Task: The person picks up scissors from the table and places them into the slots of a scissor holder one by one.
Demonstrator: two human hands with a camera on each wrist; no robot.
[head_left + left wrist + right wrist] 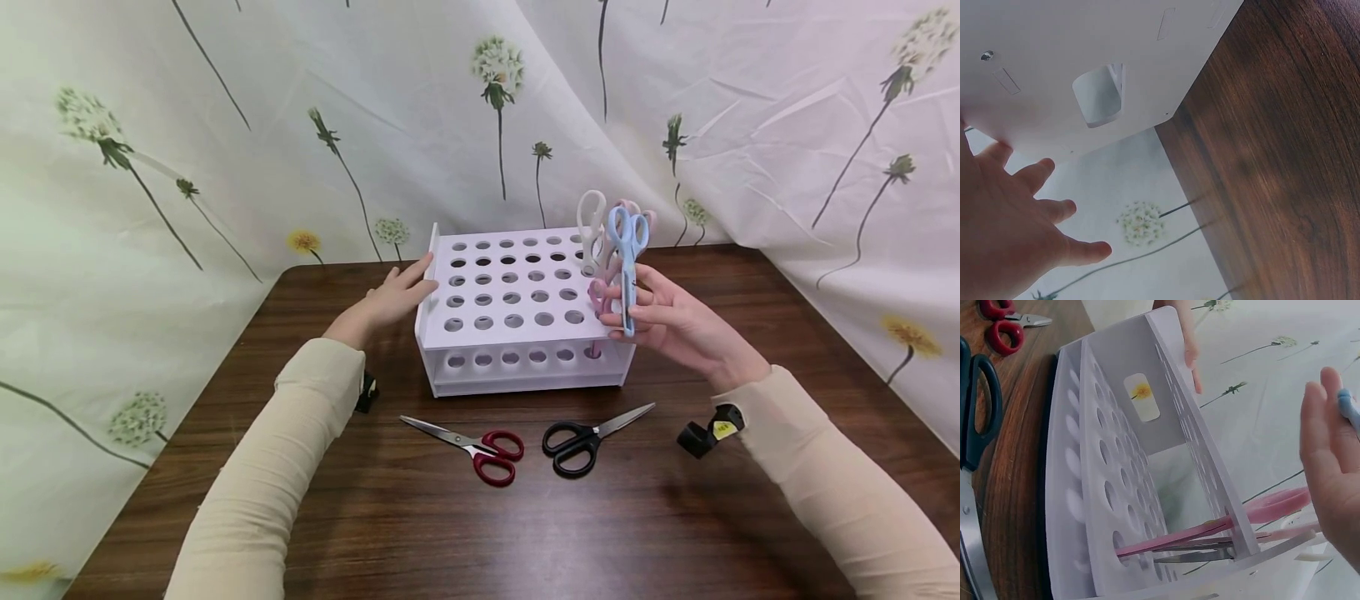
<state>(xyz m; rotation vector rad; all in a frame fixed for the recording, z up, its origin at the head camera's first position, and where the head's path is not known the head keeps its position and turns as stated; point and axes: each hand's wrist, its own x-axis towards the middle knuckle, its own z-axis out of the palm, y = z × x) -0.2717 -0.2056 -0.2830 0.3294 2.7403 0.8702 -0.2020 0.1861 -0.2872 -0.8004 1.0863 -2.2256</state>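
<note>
My right hand [690, 325] pinches a pair of light blue scissors [628, 271] by the blade end, handles up, over the right side of a white rack [517, 385] with rows of round holes. Pink scissors [1279, 506] stand in the rack's rightmost column, with their blades passing through holes. Behind them stands a pair with white handles [589, 265], and another pink pair is partly hidden by the blue ones. At the opposite end, my left hand [390, 300] has its fingertips against the rack's side panel [1141, 94], fingers spread.
In front of the rack, red-handled scissors [480, 446] and black-handled scissors [581, 442] lie on the dark wooden table [420, 533]. A white cloth printed with dandelions [420, 100] hangs behind and along the sides.
</note>
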